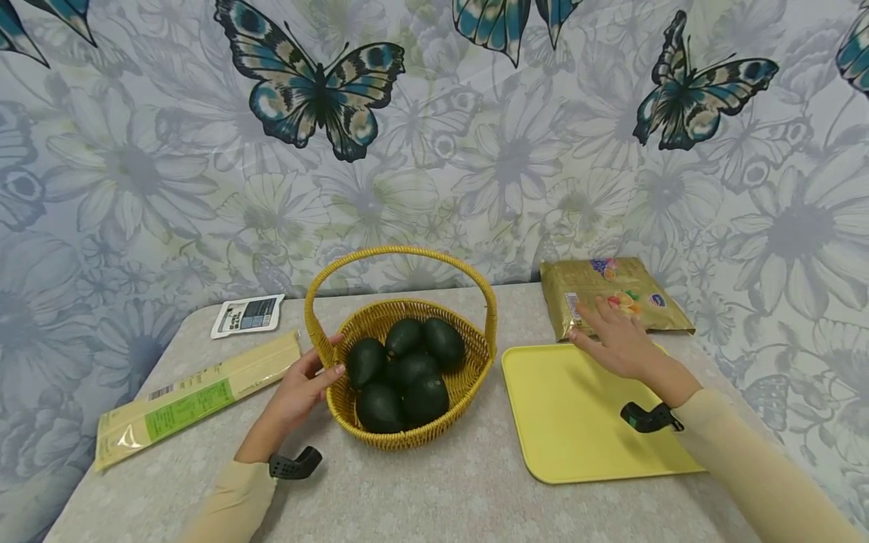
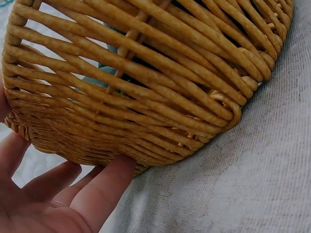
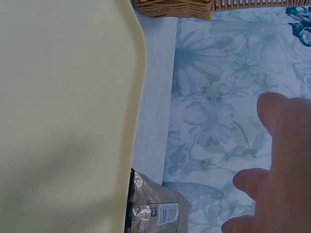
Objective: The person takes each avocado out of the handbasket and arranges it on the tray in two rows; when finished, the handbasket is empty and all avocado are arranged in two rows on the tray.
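Note:
A yellow wicker basket (image 1: 402, 442) with a tall arched handle holds several dark green avocados (image 1: 425, 400). My left hand (image 1: 299, 392) grips its left side, the thumb over the rim and the fingers against the outer weave. The left wrist view shows those fingers touching the basket's woven wall (image 2: 131, 92). With fingers spread, my right hand (image 1: 619, 343) is over the far edge of a yellow tray (image 1: 563, 430), nearest the gold fruit-printed bag (image 1: 577, 283). In the right wrist view this hand (image 3: 286, 165) holds nothing; whether it touches the bag is unclear.
Left of the basket lies a long pale yellow packet (image 1: 193, 400) with a green label. A small white and dark pouch (image 1: 248, 315) lies behind it. Butterfly-printed cloth (image 1: 509, 166) rises behind the table's far edge.

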Demonstrator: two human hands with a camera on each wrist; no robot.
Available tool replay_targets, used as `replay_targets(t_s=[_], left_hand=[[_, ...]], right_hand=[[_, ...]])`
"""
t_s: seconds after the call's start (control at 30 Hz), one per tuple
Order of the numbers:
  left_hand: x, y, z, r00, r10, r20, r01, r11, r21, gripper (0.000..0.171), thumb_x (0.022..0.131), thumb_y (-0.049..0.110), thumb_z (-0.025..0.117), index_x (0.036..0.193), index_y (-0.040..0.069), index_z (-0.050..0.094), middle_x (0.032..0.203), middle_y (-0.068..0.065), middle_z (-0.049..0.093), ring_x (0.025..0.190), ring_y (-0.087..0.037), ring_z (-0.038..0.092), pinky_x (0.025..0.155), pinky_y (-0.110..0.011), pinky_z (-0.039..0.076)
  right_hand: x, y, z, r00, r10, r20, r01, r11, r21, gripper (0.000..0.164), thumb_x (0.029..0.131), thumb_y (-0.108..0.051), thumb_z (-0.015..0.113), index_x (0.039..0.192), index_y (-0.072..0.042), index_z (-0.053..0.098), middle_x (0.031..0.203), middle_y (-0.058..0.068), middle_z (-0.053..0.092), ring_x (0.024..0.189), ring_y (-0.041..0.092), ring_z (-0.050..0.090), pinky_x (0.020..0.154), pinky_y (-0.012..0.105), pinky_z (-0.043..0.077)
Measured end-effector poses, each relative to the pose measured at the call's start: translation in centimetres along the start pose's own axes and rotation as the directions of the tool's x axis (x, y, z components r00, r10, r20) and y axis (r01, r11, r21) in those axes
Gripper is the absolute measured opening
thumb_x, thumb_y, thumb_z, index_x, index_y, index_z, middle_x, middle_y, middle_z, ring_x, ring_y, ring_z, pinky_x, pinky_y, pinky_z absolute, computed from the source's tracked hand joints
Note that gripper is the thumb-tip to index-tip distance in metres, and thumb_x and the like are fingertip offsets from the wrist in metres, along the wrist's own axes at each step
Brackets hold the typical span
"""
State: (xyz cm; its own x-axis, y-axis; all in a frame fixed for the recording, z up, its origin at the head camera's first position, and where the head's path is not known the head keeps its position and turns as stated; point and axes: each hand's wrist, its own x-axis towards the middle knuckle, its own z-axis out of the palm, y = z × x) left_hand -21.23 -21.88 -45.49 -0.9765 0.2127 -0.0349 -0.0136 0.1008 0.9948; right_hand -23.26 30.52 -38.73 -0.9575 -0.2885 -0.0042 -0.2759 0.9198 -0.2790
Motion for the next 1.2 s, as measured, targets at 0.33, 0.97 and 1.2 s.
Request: replay_targets(t_s=[0.33, 0.97, 1.2], left_hand=[[-0.2, 0.2, 0.1, 1.000, 0.001, -0.020, 0.000, 0.999, 0.038, 0.061, 0.104, 0.016, 0.059, 0.158, 0.010, 0.034, 0.127, -0.009, 0.047, 0.072, -0.007, 0.043, 0.058, -0.021, 0.038], [-0.2, 0.3, 0.1, 0.999, -0.020, -0.034, 0.022, 0.998, 0.052, 0.061, 0.103, 0.018, 0.061, 0.158, 0.013, 0.035, 0.129, -0.012, 0.047, 0.079, -0.009, 0.045, 0.060, -0.021, 0.039], [-0.2, 0.2, -0.1, 1.000, -0.026, -0.011, 0.026, 0.999, 0.036, 0.063, 0.104, 0.018, 0.059, 0.160, 0.012, 0.031, 0.158, -0.020, 0.038, 0.111, -0.004, 0.051, 0.083, -0.020, 0.051]], right_hand=[[-0.7, -1.4, -0.2, 0.997, -0.077, -0.025, 0.078, 0.996, 0.045, 0.067, 0.107, -0.045, 0.044, 0.159, -0.004, 0.032, 0.162, 0.039, 0.018, 0.146, 0.063, 0.019, 0.107, 0.084, 0.015], [-2.7, -8.5, 0.2, 0.948, -0.312, 0.066, 0.299, 0.941, 0.160, 0.055, 0.109, -0.042, 0.045, 0.154, -0.011, 0.046, 0.148, 0.017, 0.053, 0.136, 0.040, 0.052, 0.107, 0.061, 0.043], [-2.5, -11.7, 0.4, 0.893, -0.439, 0.095, 0.417, 0.889, 0.188, 0.053, 0.107, -0.040, 0.049, 0.150, -0.010, 0.050, 0.145, 0.011, 0.059, 0.134, 0.032, 0.056, 0.108, 0.054, 0.046]])
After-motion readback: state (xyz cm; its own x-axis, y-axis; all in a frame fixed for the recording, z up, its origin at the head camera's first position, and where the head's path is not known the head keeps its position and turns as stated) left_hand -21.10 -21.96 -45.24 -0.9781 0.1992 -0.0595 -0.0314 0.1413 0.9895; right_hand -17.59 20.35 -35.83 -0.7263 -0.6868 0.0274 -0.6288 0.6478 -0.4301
